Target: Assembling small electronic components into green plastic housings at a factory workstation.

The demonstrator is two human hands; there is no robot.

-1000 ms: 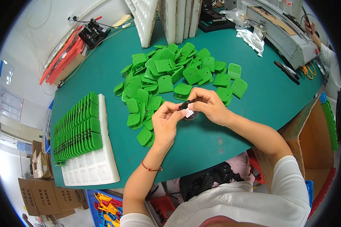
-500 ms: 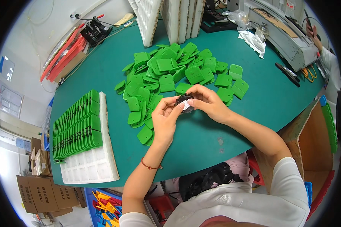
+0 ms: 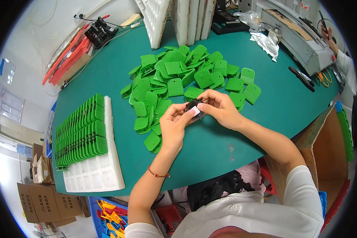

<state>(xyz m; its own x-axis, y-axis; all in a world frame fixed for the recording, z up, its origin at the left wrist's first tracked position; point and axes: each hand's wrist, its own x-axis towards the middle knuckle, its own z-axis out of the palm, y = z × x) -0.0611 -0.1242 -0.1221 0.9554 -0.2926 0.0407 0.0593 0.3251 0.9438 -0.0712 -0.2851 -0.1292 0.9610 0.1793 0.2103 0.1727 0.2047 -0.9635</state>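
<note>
In the head view, one left hand (image 3: 173, 126) and one right hand (image 3: 226, 112) are still gripping, as a second ago, one round black white-labelled piece (image 3: 192, 105) above the green table (image 3: 210, 158), fingers (image 3: 205, 107) partly hiding it; uncountable green plastic clips (image 3: 173, 68) are lying beyond, one white foam tray (image 3: 92, 179) sitting left.

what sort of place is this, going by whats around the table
Probably a small factory or assembly workshop: a heap of matching green plastic pieces lies on the worktable, similar pieces stand in rows on a white tray, and cardboard boxes sit beyond.
</note>
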